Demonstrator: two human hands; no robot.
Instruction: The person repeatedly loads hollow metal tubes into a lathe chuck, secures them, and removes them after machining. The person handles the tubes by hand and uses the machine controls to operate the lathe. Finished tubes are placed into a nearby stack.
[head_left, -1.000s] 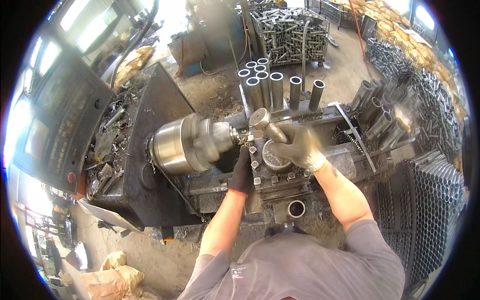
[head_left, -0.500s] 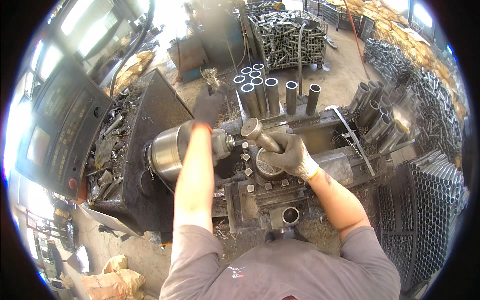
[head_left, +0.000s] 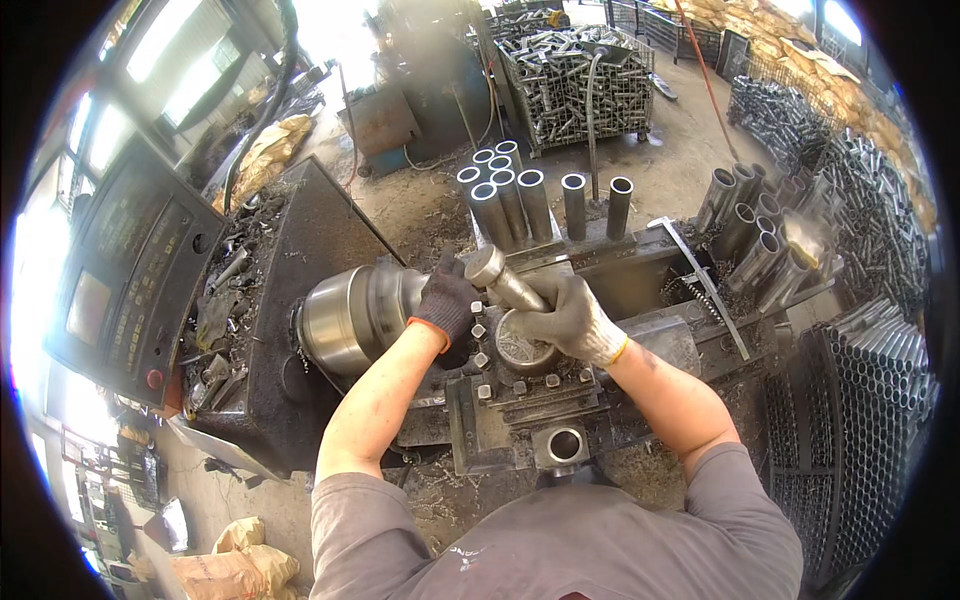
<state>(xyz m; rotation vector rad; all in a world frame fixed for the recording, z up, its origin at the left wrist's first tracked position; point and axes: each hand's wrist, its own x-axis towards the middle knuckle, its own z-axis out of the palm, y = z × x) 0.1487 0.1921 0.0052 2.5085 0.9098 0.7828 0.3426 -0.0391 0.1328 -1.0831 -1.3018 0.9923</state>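
My right hand [head_left: 568, 318], in a pale knit glove, grips a short steel tube [head_left: 500, 281] and holds it slanted with its end towards the lathe chuck [head_left: 352, 315]. My left hand [head_left: 446, 303], in a black glove with an orange cuff, rests against the front of the chuck, right next to the tube's end. Below both hands sits the bolted tool post block [head_left: 515, 380] of the lathe. Whether the tube's end is inside the chuck jaws is hidden by my left hand.
Upright steel tubes [head_left: 520, 195] stand behind the lathe, and more tubes [head_left: 750, 230] lean at the right. A wire cage [head_left: 575, 80] of metal parts stands at the back. A control panel [head_left: 115, 280] is at the left. Stacked tubes [head_left: 880, 370] fill the right side.
My left arm was raised across the chuck half a second ago; it has come back down, with the hand on the chuck face. My right hand still holds the tube, slightly shifted.
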